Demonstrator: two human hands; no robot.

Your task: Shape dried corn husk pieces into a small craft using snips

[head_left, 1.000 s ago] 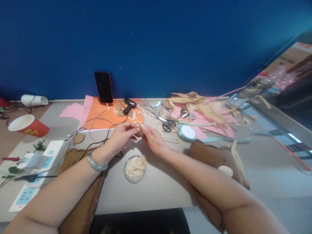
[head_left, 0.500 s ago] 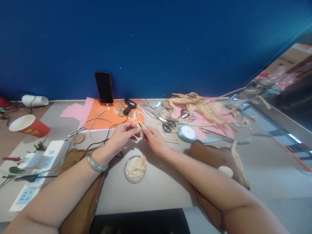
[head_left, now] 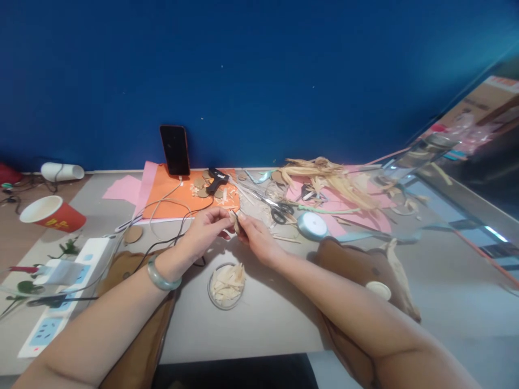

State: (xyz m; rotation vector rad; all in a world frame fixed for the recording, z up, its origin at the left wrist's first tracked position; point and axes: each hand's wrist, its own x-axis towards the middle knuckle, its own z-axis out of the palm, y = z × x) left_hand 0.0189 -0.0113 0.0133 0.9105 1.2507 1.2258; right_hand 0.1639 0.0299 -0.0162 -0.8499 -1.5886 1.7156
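Observation:
Above the middle of the table, my left hand [head_left: 207,231] and my right hand [head_left: 258,237] meet with fingertips pinched together. Between them is a small pale piece [head_left: 234,219], perhaps dried husk, with a dark sliver along it; the fingers hide most of it. Just below the hands, a round clear dish [head_left: 210,296] holds cut pale husk strips [head_left: 227,283]. Behind them lie a black glue gun [head_left: 217,180] on orange paper [head_left: 162,189], scissors [head_left: 279,212] and a roll of light blue ribbon [head_left: 312,225].
Dried husks [head_left: 324,173] lie on pink paper at the back right. A phone [head_left: 175,151] leans on the blue wall. To the left stand a red paper cup [head_left: 60,219] and a white power strip [head_left: 83,275] with cables. Brown cushions [head_left: 352,270] lie under both forearms.
The pinched fingers have shifted slightly around the small pale piece, turning it a little. The whole view has moved slightly; the other things stay in place.

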